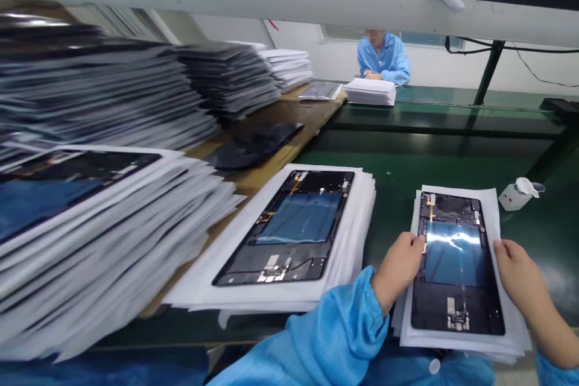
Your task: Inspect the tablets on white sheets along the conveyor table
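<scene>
I have my left hand (398, 262) and right hand (520, 271), each grip clamped on an edge of the flat black tablet back panel (456, 265), atop white sheets (497, 338) on the green desk (407, 163), and should keep it level.

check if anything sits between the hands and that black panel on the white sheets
Nothing visible does. The left hand already touches the left edge of the black panel, and the right hand rests at the right edge of the white sheets under it. The small white bottle stands apart, farther back.
</scene>
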Demonstrator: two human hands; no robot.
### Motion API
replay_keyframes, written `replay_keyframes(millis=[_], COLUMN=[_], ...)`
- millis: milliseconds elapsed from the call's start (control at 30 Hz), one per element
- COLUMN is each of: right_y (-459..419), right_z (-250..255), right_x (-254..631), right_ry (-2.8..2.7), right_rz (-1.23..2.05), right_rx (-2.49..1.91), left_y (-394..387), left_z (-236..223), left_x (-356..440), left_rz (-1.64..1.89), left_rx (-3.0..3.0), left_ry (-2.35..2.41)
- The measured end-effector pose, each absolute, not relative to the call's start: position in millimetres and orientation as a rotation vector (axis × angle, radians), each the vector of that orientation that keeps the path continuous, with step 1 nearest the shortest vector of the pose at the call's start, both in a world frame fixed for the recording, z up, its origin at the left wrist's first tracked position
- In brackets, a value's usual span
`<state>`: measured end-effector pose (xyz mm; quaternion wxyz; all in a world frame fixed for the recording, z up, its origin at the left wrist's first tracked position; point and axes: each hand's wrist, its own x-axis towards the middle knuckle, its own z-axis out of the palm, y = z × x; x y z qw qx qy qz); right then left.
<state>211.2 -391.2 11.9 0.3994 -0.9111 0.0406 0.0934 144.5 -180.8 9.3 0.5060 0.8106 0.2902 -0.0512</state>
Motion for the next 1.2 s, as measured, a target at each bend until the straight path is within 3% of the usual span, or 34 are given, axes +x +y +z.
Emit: replay_keyframes(millis=[367,567,800,1033,1200], right_y=[-375,-367,-368,-370,-364], right_z=[27,38,39,25,23], right_x=[191,181,175,171,166], right_ry=[0.248,0.272,0.292,0.174,0.191], right_rz=[0.202,0.371,0.284,0.049,0.077], right_rx=[-1.531,-1.247,-1.346,-1.730,-1.769], left_y=[-185,-179,-170,-175,-181], left_z=[27,27,30,24,6], left_x=[139,139,129,131,132], left_rz=[0.229,0.258,-0.243,-0.146,0.010], left_rx=[1.690,1.393,0.850,0.839,1.142], left_ry=[0.744,0.637,0.458,0.553,0.670])
